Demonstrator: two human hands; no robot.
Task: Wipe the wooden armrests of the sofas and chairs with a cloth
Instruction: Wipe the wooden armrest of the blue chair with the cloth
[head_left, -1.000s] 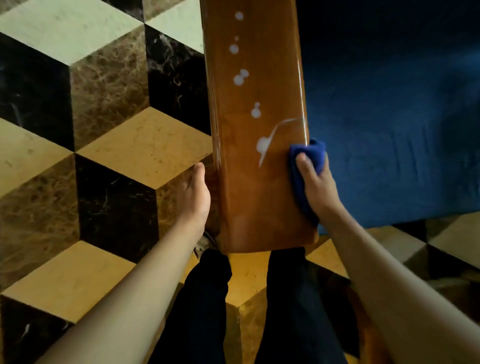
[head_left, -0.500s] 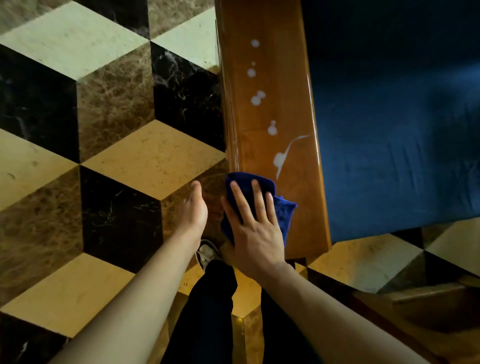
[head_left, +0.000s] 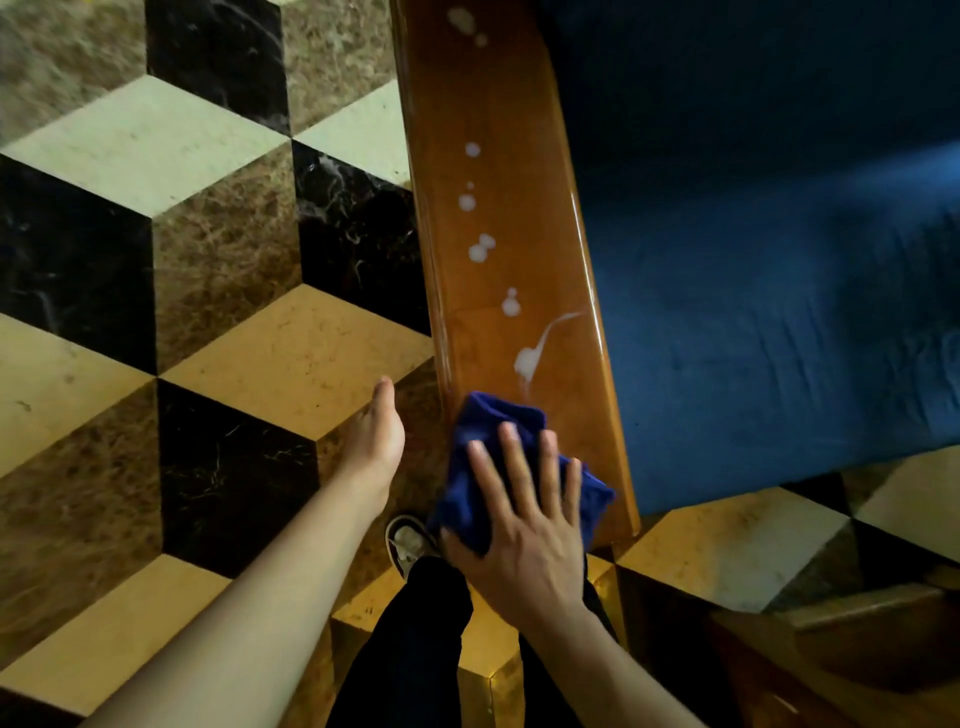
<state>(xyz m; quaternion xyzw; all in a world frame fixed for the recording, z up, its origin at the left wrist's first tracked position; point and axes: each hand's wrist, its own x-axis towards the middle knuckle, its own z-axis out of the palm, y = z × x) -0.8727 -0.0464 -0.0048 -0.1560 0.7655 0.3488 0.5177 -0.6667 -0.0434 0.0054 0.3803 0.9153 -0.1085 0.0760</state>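
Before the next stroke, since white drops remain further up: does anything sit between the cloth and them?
Nothing visible does. The cloth under the right hand meets bare armrest up to the nearest white drops.

Floor: I see marble tiles (head_left: 218, 322) in a cube pattern of black, brown, cream and gold.
Seat: a dark blue cushion (head_left: 779, 291) fills my upper right.
Light: dim, warm, glossy on tiles.

A marble floor (head_left: 218, 332) patterned in black, brown and cream cubes is seen left of the hands; a blue seat cushion (head_left: 779, 312) is seen to their right.
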